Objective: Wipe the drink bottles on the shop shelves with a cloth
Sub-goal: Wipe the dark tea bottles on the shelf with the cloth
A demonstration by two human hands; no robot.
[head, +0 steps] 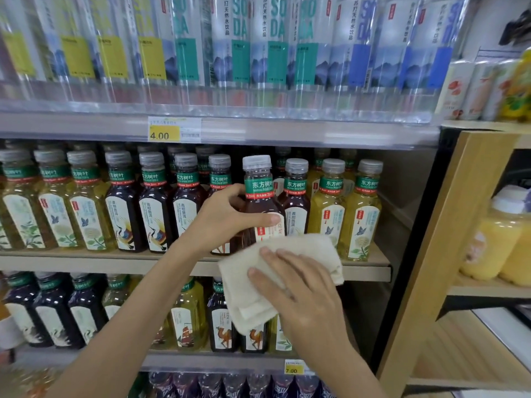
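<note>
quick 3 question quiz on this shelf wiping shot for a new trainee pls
1. True or false: the left hand grips the bottle by its cap.
2. Which hand presses the cloth on the bottle? A) left hand B) right hand C) both
3. Fill in: the yellow price tag above the bottle's shelf reads ____.

Key: 1 false, it grips round the body, below the neck label; 2 B; 3 4.00
</note>
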